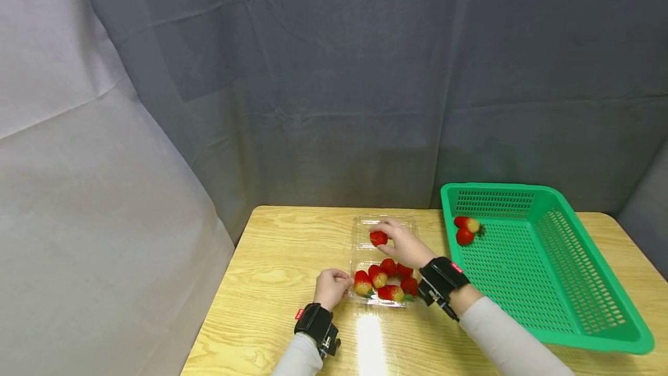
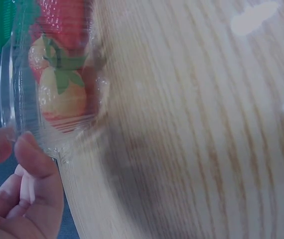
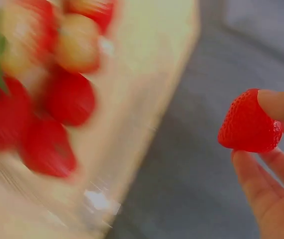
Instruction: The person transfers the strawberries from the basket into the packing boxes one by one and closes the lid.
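Right wrist: the right grip (image 3: 277, 199) pinches one red strawberry (image 3: 247, 124).

A plump, tapering red strawberry (image 3: 246, 124) is held between the right hand's (image 1: 408, 246) thumb and fingers, above the far half of a clear plastic container (image 1: 362, 231); the container lies open on the tabletop (image 1: 282, 248), its left edge pinched by the left hand (image 1: 330, 289); red and yellowish strawberries (image 1: 377, 275), some green-leaved, crowd its near half.

Cloth-walled workspace, grey drapes (image 1: 339, 74) behind a wood-grain table (image 1: 287, 242).
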A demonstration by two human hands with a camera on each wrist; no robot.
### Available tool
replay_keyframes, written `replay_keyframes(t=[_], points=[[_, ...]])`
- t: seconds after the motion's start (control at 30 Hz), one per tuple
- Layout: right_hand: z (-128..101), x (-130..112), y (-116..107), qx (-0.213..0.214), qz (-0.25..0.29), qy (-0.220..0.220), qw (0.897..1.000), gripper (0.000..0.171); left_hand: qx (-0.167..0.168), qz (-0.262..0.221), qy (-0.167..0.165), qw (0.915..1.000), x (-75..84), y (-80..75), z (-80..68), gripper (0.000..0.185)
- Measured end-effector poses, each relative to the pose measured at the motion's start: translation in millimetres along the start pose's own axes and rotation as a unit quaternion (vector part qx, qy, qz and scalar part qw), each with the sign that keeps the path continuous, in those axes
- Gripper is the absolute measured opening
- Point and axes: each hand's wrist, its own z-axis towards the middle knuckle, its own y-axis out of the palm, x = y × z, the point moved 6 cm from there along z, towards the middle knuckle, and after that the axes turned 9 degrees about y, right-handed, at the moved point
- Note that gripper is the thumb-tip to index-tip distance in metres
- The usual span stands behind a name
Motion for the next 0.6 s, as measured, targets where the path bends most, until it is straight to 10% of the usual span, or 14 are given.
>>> replay_keyframes(t=[0.23,0.6], points=[[3.7,13.3,62.4,-0.081,-0.008,0.009,0.997,0.030,-0.002,-0.004,-0.001,1.0000,-4.2,1.6,2.8,0.007],[5.1,26.3,99.4,-0.135,-0.075,0.035,0.987,0.030,0.003,-0.002,-0.003,1.0000,-4.4,1.4,2.8,0.008]])
